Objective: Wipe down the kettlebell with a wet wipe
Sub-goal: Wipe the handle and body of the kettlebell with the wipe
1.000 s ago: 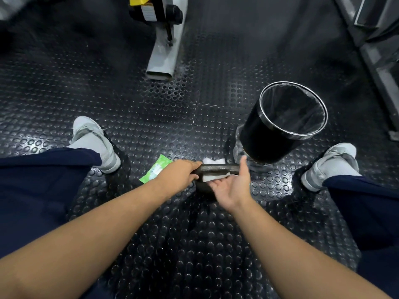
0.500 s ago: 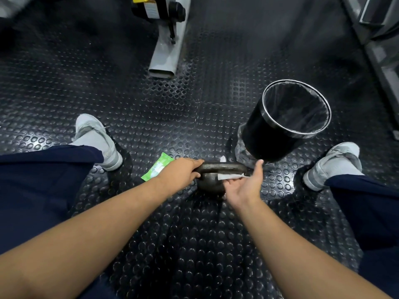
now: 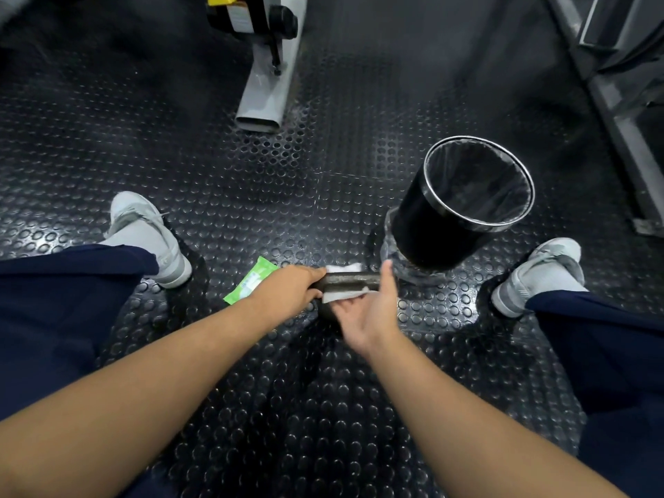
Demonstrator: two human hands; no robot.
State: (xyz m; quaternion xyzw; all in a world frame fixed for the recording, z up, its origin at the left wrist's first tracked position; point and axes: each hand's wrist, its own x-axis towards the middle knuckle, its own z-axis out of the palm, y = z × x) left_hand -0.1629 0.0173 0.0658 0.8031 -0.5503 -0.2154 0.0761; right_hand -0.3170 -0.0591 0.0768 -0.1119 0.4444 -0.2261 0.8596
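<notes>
Mid-task: wiping along the handle of the kettlebell, set on the studded floor. Left hand curled round the handle's left end, right hand pinching the wet wipe draped over it. Body mostly hidden, probably left to do, then the bin.

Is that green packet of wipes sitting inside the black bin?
No, the flat green wipe packet lies on the studded black rubber floor, well apart from the round black bin.

Studded black rubber floor; grey machine leg.
</notes>
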